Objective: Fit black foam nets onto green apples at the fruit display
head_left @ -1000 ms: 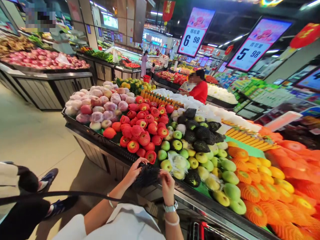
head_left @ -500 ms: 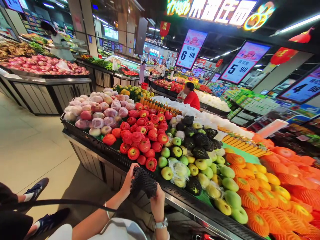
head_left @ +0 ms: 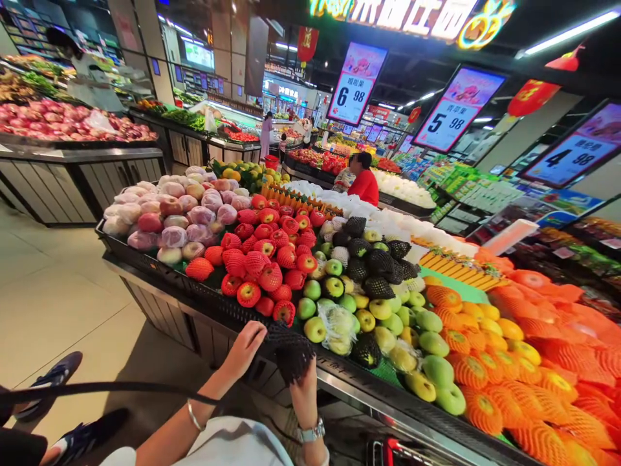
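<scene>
A black foam fruit net (head_left: 293, 355) hangs between my two hands, in front of the display's front edge. My left hand (head_left: 246, 346) is closed, its fingertips pinching the net's upper left edge. From below, my right hand (head_left: 305, 383) grips the other end, and the mesh covers most of its fingers. Whether a fruit sits inside the net cannot be made out. Just beyond lie red apples (head_left: 249, 293) in red foam nets and green apples (head_left: 315, 329), some bare, some bagged. More black-netted fruit (head_left: 379, 261) is heaped behind them.
Peaches in clear wrap (head_left: 174, 236) fill the left end, and oranges in orange nets (head_left: 483, 410) the right. A red shopping basket (head_left: 388, 450) is below the counter. Another person's shoes (head_left: 51, 385) are at lower left; a person in red (head_left: 365, 184) is behind the display.
The black net has turned and now droops more over my right hand, with a narrow stretch of it running to my left fingertips. The view has shifted slightly.
</scene>
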{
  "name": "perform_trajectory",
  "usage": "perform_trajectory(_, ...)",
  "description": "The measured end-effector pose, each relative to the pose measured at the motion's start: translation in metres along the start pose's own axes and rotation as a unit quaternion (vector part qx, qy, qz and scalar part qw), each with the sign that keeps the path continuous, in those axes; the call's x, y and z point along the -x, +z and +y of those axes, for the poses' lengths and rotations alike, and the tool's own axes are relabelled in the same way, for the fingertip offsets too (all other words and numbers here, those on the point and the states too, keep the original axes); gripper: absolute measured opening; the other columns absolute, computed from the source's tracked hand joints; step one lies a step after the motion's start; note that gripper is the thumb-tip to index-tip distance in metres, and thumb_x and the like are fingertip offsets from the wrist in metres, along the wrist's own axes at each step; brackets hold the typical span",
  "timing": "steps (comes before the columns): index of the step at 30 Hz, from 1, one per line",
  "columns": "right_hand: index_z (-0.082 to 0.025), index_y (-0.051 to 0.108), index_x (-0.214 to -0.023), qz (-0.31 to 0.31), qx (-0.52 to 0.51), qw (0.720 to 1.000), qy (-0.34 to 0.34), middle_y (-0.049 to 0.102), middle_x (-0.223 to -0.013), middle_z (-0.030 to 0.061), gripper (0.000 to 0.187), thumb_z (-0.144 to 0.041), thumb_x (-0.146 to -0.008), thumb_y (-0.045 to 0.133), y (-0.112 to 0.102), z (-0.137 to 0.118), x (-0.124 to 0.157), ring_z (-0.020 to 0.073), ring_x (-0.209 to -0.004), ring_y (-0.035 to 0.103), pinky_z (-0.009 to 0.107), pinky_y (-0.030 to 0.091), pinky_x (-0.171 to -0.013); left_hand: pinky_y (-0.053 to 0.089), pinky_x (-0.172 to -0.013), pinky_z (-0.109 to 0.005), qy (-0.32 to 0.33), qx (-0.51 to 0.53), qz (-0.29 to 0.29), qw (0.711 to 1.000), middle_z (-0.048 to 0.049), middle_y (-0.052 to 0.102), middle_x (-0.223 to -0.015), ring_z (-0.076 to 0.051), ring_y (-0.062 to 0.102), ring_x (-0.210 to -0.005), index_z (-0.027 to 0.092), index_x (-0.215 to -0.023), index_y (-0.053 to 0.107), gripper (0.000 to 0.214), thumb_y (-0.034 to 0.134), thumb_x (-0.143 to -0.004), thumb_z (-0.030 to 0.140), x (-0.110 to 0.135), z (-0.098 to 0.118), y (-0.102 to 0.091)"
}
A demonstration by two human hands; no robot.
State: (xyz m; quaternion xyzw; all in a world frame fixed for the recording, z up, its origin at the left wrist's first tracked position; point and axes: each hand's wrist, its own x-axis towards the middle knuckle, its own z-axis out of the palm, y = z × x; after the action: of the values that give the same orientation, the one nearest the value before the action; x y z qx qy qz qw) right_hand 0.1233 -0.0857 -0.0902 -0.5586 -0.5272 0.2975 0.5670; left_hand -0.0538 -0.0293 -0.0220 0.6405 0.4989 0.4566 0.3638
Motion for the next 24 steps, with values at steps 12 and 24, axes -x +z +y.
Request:
perform_trajectory(12, -0.036, 0.048, -0.126, -0.073, 0.008, 0.997, 0.009, 0.062, -0.121, 0.0042, 0.058, -0.015, -0.072, 0.056, 0.009, -0.023, -0.003, 0.0282, -0.112, 0.059, 0.047, 0.048, -0.097, 0.052, -0.077, -0.034, 0.0, -0.067, -0.087, 0.994, -0.0055, 0.072, -0.089, -0.025, 0.066, -0.083, 0.021, -0.093, 0.068, 0.027, 0.068, -0.07, 0.035, 0.007, 0.01, 0.017)
perform_trajectory(24, -0.025, 0.042, -0.133, -0.033, 0.218, 0.975, -0.024, 0.047, -0.135, 0.0119, 0.078, 0.002, -0.06, 0.047, 0.012, -0.011, 0.006, 0.0353, -0.128, 0.041, 0.06, 0.036, -0.104, 0.054, -0.083, -0.039, -0.065, -0.01, -0.114, 0.991, -0.0069, 0.075, -0.085, -0.031, 0.068, -0.086, 0.025, -0.074, 0.069, 0.032, 0.075, -0.048, 0.043, 0.0, -0.005, 0.043)
